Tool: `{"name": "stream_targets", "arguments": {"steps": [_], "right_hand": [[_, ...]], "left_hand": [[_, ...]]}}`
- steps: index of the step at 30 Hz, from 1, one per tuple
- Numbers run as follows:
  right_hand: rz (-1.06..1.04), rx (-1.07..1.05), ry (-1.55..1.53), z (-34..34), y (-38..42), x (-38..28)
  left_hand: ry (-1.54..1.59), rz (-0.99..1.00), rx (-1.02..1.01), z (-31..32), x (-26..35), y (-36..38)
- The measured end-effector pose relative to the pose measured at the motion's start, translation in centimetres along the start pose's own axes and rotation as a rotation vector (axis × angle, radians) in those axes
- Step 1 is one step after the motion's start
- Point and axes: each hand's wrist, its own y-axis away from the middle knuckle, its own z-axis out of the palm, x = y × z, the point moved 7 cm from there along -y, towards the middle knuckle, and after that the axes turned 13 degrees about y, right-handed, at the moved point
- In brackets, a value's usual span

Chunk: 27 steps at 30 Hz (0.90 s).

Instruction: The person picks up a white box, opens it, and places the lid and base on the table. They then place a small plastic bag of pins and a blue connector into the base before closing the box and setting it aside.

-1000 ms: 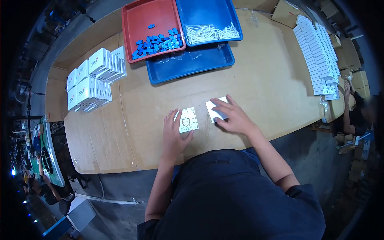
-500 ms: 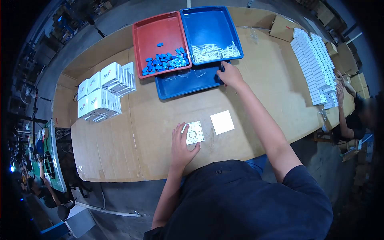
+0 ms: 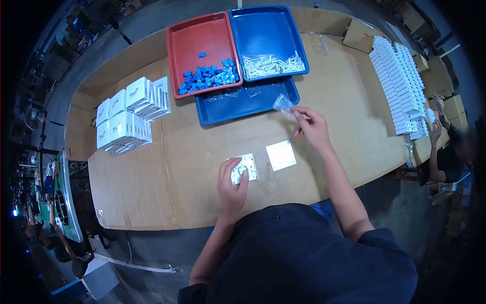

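My right hand (image 3: pixel 312 126) pinches a small clear plastic bag (image 3: pixel 283 104) by one corner, above the front right edge of the lower blue tray (image 3: pixel 238 111). On the table, my left hand (image 3: pixel 233 185) is closed over the left side of a white square panel (image 3: pixel 249 173), whose moulded inner face is turned up. Fingers and thumb cover part of that panel. Between my hands and apart from both lies a smooth white square plate (image 3: pixel 281 155).
A red tray (image 3: pixel 200 40) holds blue blocks; the upper blue tray (image 3: pixel 266 35) holds thin white pieces. Stacked white boxes (image 3: pixel 126 124) stand left, and long stacks of white units (image 3: pixel 400 86) stand right. Another person's hand (image 3: pixel 435 126) is beside the right stacks.
My right hand has come back from the lower blue tray with the plastic bag. My left fingers and thumb have drawn in over the panel.
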Motion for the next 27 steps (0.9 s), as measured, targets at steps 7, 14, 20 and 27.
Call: {"name": "stream_targets", "arguments": {"steps": [7,14,20,27], "right_hand": [[-0.142,-0.161,-0.122,4.4,8.1,-2.4],[0.028,-0.147,-0.277,3.6,7.8,-2.4],[0.025,-0.261,-0.299,6.3,7.9,-3.7],[0.097,-0.263,-0.305,6.9,8.1,-3.3]], "left_hand": [[0.54,-0.382,-0.021,6.8,-0.4,-3.4],[0.473,-0.369,0.141,5.8,0.8,-3.0],[0.532,-0.287,0.151,5.8,1.9,-3.3],[0.513,-0.22,0.188,6.0,3.2,-2.8]]}}
